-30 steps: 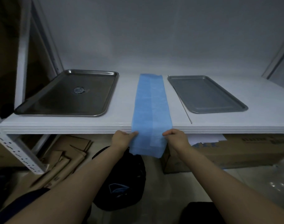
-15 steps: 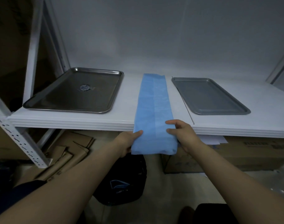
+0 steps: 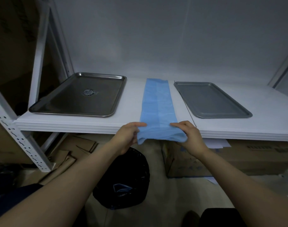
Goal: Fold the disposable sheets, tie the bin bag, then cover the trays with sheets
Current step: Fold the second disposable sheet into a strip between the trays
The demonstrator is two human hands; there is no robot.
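A long, narrow blue disposable sheet [image 3: 158, 102] is laid lengthwise on the white shelf [image 3: 71, 123], between two trays and touching neither. Its near end is bunched over the shelf's front edge. That end is pinched at its left corner by the left hand [image 3: 128, 136] and at its right corner by the right hand [image 3: 190, 136], with thumbs on top and fingers curled beneath the fabric. A shiny steel tray [image 3: 77, 95] is seen to the left of the sheet, and a duller grey tray [image 3: 212, 100] to the right. A black bin bag [image 3: 123, 177] is seen on the floor below the hands, its mouth open. Flattened cardboard [image 3: 71, 153] and a cardboard box [image 3: 254, 158] are stored beneath the shelf.
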